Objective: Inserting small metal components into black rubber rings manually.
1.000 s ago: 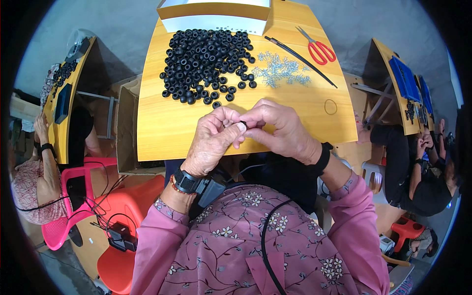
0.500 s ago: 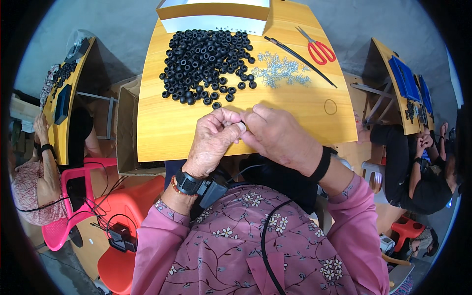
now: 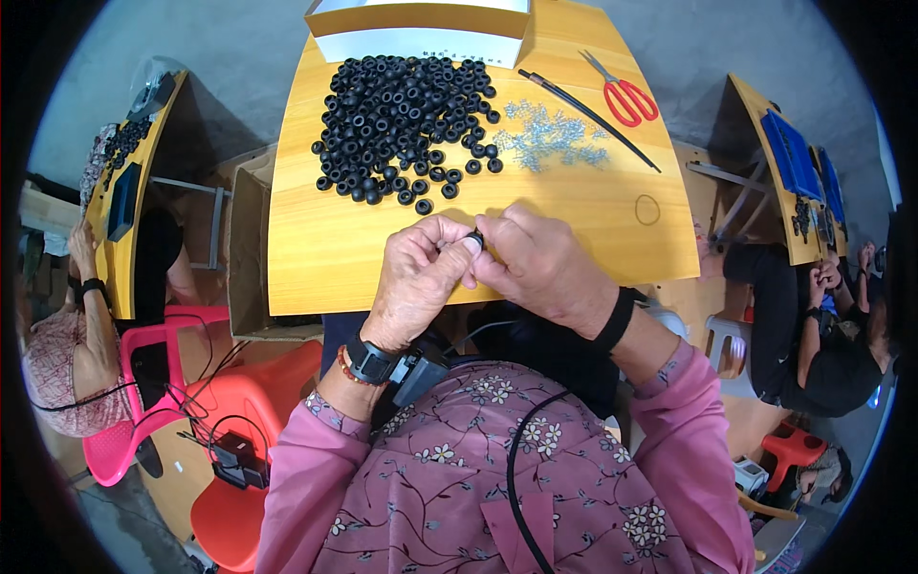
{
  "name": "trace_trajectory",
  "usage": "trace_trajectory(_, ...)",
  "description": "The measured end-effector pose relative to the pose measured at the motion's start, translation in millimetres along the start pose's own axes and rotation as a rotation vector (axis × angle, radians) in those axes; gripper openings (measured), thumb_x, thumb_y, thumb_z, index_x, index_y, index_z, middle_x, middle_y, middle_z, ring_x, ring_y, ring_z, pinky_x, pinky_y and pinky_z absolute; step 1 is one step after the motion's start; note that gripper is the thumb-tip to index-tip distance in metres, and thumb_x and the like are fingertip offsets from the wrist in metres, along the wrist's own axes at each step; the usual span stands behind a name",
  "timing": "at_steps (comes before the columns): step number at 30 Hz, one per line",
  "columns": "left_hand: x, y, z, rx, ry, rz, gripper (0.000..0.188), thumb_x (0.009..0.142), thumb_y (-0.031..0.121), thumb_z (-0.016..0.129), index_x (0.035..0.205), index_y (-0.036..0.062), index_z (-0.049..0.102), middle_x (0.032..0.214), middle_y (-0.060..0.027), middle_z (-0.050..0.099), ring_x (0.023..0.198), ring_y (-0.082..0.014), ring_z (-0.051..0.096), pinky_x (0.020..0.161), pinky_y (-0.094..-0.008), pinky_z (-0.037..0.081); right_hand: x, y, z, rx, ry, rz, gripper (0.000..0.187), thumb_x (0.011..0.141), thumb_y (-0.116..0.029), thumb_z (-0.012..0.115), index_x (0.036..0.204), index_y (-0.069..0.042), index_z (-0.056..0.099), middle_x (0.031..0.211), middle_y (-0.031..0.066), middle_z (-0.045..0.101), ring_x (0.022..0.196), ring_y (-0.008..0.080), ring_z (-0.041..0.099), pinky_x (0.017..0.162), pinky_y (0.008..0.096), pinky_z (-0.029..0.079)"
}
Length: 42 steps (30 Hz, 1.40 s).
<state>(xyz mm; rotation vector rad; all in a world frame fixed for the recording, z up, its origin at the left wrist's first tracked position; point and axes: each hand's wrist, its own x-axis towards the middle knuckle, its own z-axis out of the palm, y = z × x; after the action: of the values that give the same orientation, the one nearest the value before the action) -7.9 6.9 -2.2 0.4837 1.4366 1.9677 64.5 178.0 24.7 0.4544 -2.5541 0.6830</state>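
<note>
Over the near edge of the yellow table (image 3: 325, 258), my two hands meet in front of my chest. My left hand (image 3: 426, 268) pinches a small black ring-shaped part (image 3: 475, 236) between thumb and fingers. Against it, my right hand (image 3: 535, 258) is closed too, its fingertips pressed together at the part; whatever else they hold is hidden. Just beyond my hands lies a large heap of black ring-shaped parts (image 3: 397, 115), a few strayed toward me. To its right is a scatter of tiny silvery pieces (image 3: 550, 136).
A white box (image 3: 416, 43) stands at the table's far edge. A thin black rod (image 3: 593, 120), red-handled scissors (image 3: 623, 96) and a rubber band (image 3: 647, 209) lie to the right. A cardboard box (image 3: 249, 258) sits beside the table's left. Other people work at tables on both sides.
My right hand's fingers have shifted slightly at the black part, which shows more now between the fingertips. The view has moved a little; the heap and tools lie unchanged.
</note>
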Motion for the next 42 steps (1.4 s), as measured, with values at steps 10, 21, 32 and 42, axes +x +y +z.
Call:
trace_trajectory(10,-2,-6,7,0.084,0.100,0.050,0.009,0.097,0.005,0.062,0.094,-0.0023,0.064,0.078,-0.0018,0.065,0.066,-0.0058,0.058,0.062,-0.0206,0.048,-3,6,5,0.028,-0.022,0.015,0.023,0.081,-0.018,0.072,0.090,-0.004,0.055,0.080,0.0114,0.053,0.070,0.0307,0.061,0.059,0.0410,0.052)
trace_trajectory(21,0,-7,4,-0.018,0.112,0.047,0.009,0.094,0.004,0.062,0.093,-0.0035,0.068,0.081,-0.0019,0.067,0.072,-0.0057,0.060,0.067,-0.0214,0.050,13,2,-7,0.002,-0.155,0.042,0.024,0.081,-0.019,0.071,0.086,-0.004,0.054,0.079,0.0116,0.054,0.071,0.0318,0.061,0.061,0.0422,0.052)
trace_trajectory(32,-1,-8,-2,-0.227,0.056,0.036,0.009,0.096,0.005,0.063,0.097,-0.0029,0.067,0.088,-0.0025,0.068,0.078,-0.0062,0.060,0.073,-0.0218,0.050,7,0,15,0.180,0.055,0.104,0.024,0.078,-0.011,0.072,0.084,-0.005,0.049,0.075,0.0118,0.051,0.063,0.0326,0.059,0.055,0.0431,0.049)
trace_trajectory(42,2,-10,-18,-0.233,-0.177,-0.036,0.015,0.099,0.011,0.061,0.106,-0.0021,0.064,0.097,-0.0063,0.069,0.086,-0.0118,0.066,0.083,-0.0274,0.054,11,6,-3,0.159,-0.098,-0.019,0.025,0.078,-0.011,0.072,0.088,-0.005,0.051,0.079,0.0112,0.052,0.065,0.0322,0.059,0.056,0.0427,0.049)
